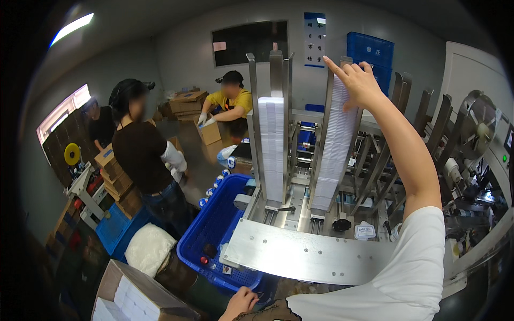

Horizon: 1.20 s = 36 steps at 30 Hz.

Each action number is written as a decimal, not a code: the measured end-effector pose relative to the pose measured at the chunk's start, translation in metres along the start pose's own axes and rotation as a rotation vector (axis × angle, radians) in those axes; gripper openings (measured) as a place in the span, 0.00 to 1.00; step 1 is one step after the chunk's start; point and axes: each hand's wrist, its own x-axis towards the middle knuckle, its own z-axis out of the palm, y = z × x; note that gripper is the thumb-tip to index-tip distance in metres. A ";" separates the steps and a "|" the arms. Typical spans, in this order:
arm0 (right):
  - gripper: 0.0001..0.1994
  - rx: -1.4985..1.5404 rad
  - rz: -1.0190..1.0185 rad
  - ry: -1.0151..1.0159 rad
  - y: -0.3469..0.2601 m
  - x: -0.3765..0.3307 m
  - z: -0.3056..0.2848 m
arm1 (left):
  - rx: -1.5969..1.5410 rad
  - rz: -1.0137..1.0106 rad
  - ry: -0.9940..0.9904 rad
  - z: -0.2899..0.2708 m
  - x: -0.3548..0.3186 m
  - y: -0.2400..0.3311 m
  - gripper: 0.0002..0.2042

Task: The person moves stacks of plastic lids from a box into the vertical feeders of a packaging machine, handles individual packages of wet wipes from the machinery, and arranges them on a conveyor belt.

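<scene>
My right hand point(356, 83) is raised high, its fingers resting on the top of a tall leaning stack of white cards point(336, 144) held between the metal guide rails of a feeder machine point(300, 251). A second stack of white cards point(272, 147) stands in the neighbouring chute to the left. My left hand point(241, 302) is low at the bottom edge, fingers curled, next to a blue plastic crate point(214, 224); whether it holds anything is unclear. My right arm wears a white short sleeve.
An open cardboard box point(134, 297) of white card packs sits at lower left beside a white sack point(149, 247). A person in a brown top point(142, 155) stands left; another in yellow point(233, 104) handles boxes behind. More machine rails and a reel point(479, 128) stand right.
</scene>
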 end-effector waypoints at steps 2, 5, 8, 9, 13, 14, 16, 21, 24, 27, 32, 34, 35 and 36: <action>0.65 -0.039 0.027 -0.002 -0.001 -0.006 0.000 | 0.022 0.115 -0.150 -0.005 0.031 0.024 0.05; 0.58 -0.084 0.028 0.415 -0.016 -0.022 0.028 | 0.074 0.168 -0.082 -0.003 0.046 0.046 0.09; 0.48 0.426 0.064 0.197 -0.058 -0.042 0.031 | 0.104 0.125 0.013 -0.010 0.032 0.027 0.09; 0.46 0.532 0.041 0.211 -0.063 -0.051 0.045 | 0.108 0.111 0.034 -0.010 0.023 0.016 0.09; 0.39 0.755 -0.055 0.330 -0.066 -0.088 0.109 | 0.352 -0.052 0.135 -0.086 -0.036 0.005 0.07; 0.35 1.084 -0.105 0.340 -0.075 -0.091 0.124 | 0.384 -0.055 0.318 -0.111 -0.061 0.002 0.11; 0.35 1.200 -0.011 0.239 -0.121 -0.124 0.124 | 0.528 -0.239 0.550 -0.166 -0.126 0.011 0.11; 0.39 1.364 -0.359 -0.188 -0.256 -0.188 0.130 | 0.875 -0.914 0.612 -0.252 -0.280 0.042 0.10; 0.34 1.348 -0.566 -0.375 -0.330 -0.193 0.055 | 0.505 -1.096 0.438 -0.266 -0.337 0.050 0.14; 0.30 1.351 -0.831 -0.279 -0.385 -0.190 -0.012 | 0.216 -1.177 0.309 -0.285 -0.348 0.050 0.15; 0.26 1.781 -1.087 -0.726 -0.483 -0.209 -0.112 | 0.276 -1.071 0.242 -0.294 -0.371 0.040 0.27; 0.25 1.964 -1.182 -1.066 -0.525 -0.228 -0.150 | 0.370 -0.924 0.343 -0.290 -0.386 0.026 0.31; 0.25 1.985 -1.226 -1.229 -0.545 -0.236 -0.170 | 0.375 -0.963 0.321 -0.283 -0.394 0.018 0.33; 0.26 1.798 -1.411 -1.170 -0.566 -0.238 -0.189 | 0.449 -0.999 0.281 -0.278 -0.399 0.012 0.31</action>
